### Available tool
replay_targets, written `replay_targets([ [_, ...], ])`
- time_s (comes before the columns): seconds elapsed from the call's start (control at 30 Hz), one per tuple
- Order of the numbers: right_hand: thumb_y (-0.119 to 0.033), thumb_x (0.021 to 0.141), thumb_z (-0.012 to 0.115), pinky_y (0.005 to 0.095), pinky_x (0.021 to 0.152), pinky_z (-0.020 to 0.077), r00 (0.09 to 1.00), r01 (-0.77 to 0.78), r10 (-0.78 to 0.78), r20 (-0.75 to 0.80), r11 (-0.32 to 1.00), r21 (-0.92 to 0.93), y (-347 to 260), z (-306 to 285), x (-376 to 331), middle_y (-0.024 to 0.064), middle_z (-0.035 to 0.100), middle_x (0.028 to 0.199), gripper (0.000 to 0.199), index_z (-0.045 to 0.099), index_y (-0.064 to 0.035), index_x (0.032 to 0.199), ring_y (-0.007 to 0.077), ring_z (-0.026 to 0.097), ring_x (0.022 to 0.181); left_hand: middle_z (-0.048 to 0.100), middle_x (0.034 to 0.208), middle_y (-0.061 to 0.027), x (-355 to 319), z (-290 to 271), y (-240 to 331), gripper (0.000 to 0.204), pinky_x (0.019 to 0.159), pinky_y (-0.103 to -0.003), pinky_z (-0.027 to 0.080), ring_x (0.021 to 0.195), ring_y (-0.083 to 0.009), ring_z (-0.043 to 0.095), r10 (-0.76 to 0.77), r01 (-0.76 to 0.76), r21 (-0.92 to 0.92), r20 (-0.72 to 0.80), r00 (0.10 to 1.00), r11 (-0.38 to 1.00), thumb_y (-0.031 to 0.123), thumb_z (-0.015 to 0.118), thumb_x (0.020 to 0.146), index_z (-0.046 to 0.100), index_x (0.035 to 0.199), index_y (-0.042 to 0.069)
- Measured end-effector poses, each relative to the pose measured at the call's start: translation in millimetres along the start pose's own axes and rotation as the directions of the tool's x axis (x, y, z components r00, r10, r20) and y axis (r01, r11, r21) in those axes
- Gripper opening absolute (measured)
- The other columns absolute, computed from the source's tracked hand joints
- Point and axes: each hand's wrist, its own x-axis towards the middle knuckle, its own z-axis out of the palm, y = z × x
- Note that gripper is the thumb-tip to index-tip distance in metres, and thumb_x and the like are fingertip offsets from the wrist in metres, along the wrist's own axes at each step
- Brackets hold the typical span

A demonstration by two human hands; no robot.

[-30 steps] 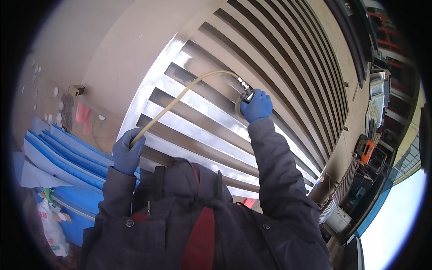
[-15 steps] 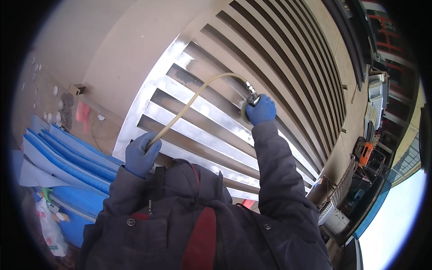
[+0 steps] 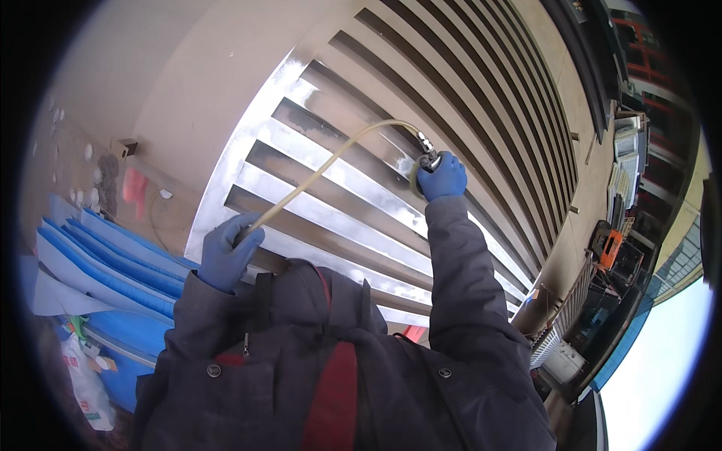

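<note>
My right hand [image 3: 442, 177], in a blue glove, is closed around a small air sander [image 3: 429, 159] with a metal hose fitting. The edge of its round pad [image 3: 414, 179] shows left of the fingers, over a pale slat. From the fitting, a yellowish air hose [image 3: 331, 159] arches down to my left hand [image 3: 229, 252], also blue-gloved, whose fingers wrap around it. Under both hands lies a large slatted panel [image 3: 391, 90], brownish-grey with dark gaps and bright white patches on the nearer slats and left border. Whether the pad touches the slat, I cannot tell.
Blue sheets [image 3: 113, 259] are stacked at the left, with a white plastic bag [image 3: 84, 383] below them. A small box [image 3: 124, 146] and white scraps lie on the floor beyond. Orange machinery [image 3: 611, 249] and stacked materials [image 3: 624, 169] stand far right.
My right hand and the sander have shifted slightly right and away from me. My left hand has moved a little left, its fingers now lying differently around the hose.
</note>
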Motion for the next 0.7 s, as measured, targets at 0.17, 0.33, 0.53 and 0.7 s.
replay_targets([
  [0.17, -0.043, 0.08, 0.079, 0.0521, 0.087, 0.0545, 1.0, -0.023, 0.023, 0.003, 1.0, -0.008, 0, 0, -1, 0.0177, 0.07, 0.108, 0.046, 0.069, -0.0097, 0.109, 0.0391, 0.068, 0.1, 0.064, 0.084, -0.0047, 0, -2, 0, 0.032, 0.064, -0.027, 0.048, 0.071, -0.0083, 0.056, -0.015, 0.009, 0.048, 0.119, 0.993, 0.999, 0.018, 0.07, 0.1, 0.069, 0.125, -0.003],
  [0.33, -0.045, 0.081, 0.078, 0.0516, 0.088, 0.0541, 0.999, -0.027, 0.028, 0.031, 0.999, -0.027, 1, -6, 1, 0.0167, 0.07, 0.111, 0.046, 0.069, -0.0105, 0.11, 0.0382, 0.067, 0.105, 0.064, 0.083, -0.0045, 0, 0, 0, 0.033, 0.064, -0.028, 0.048, 0.07, -0.0091, 0.057, -0.019, 0.018, 0.043, 0.025, 0.999, 0.999, 0.018, 0.07, 0.1, 0.069, 0.125, -0.003],
  [0.53, -0.046, 0.079, 0.081, 0.0518, 0.091, 0.0538, 0.997, -0.07, 0.07, 0.027, 0.997, 0.012, 4, -2, -10, 0.0173, 0.07, 0.113, 0.051, 0.068, -0.0091, 0.111, 0.0387, 0.066, 0.11, 0.065, 0.084, -0.0054, 5, -2, -3, 0.033, 0.065, -0.029, 0.049, 0.071, -0.0096, 0.058, 0.01, -0.021, 0.103, 0.107, 0.994, 0.994, 0.018, 0.071, 0.099, 0.07, 0.126, -0.001],
  [0.7, -0.047, 0.079, 0.082, 0.0504, 0.092, 0.0539, 0.991, -0.089, 0.094, 0.098, 0.994, -0.057, 17, -9, -11, 0.0172, 0.07, 0.116, 0.054, 0.068, -0.0094, 0.116, 0.0377, 0.066, 0.109, 0.066, 0.086, -0.0076, 4, 1, -6, 0.032, 0.066, -0.03, 0.05, 0.072, -0.0112, 0.059, -0.026, 0.012, 0.077, 0.179, 0.984, 0.997, 0.016, 0.07, 0.099, 0.07, 0.126, 0.0],
])
